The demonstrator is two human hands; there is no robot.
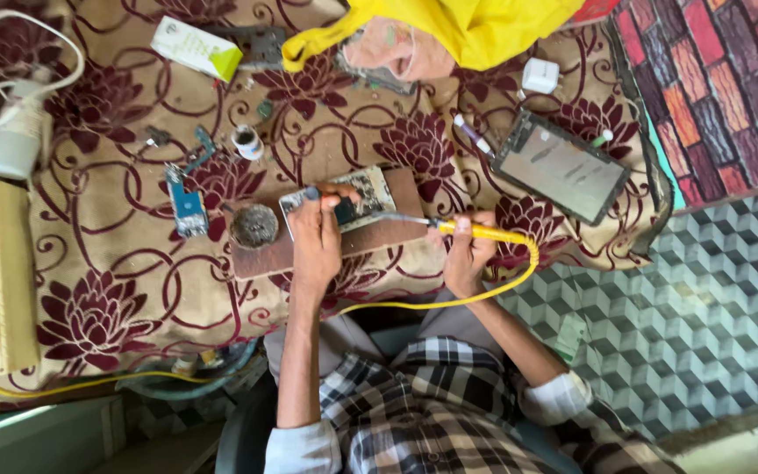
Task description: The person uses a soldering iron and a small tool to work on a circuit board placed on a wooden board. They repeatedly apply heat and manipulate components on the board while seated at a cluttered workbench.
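- The left hand (316, 235) lies on a circuit board (357, 195), fingers curled down over its near part and pinning it flat; the thumb and fingertips press against the board's top face
- The circuit board rests on a brown wooden block (379, 235) near the middle of the table, tilted slightly against the block's long edge
- The right hand (467, 254) is closed round the yellow handle of a soldering iron (475, 231), gripping it like a pen; the thin metal tip reaches leftward to the board, just beside the left fingers
- A yellow cord (449, 303) runs from the iron's handle, loops down past the right wrist and back under the table edge
- On the left end of the block sits a round tin of dark wire wool (254, 226)
- Just left of the block lies a small blue tool (188, 209), and above it a little white pot (246, 141)
- A tablet with a dark frame and grey screen (561, 167) lies to the right, well apart from the board
- A white charger plug (540, 75) lies above the tablet, and a white and green box (196, 48) near the far edge
- A yellow cloth bag (475, 26) hangs over the far side
- Everything sits on a beige tablecloth with maroon flowers (116, 281)
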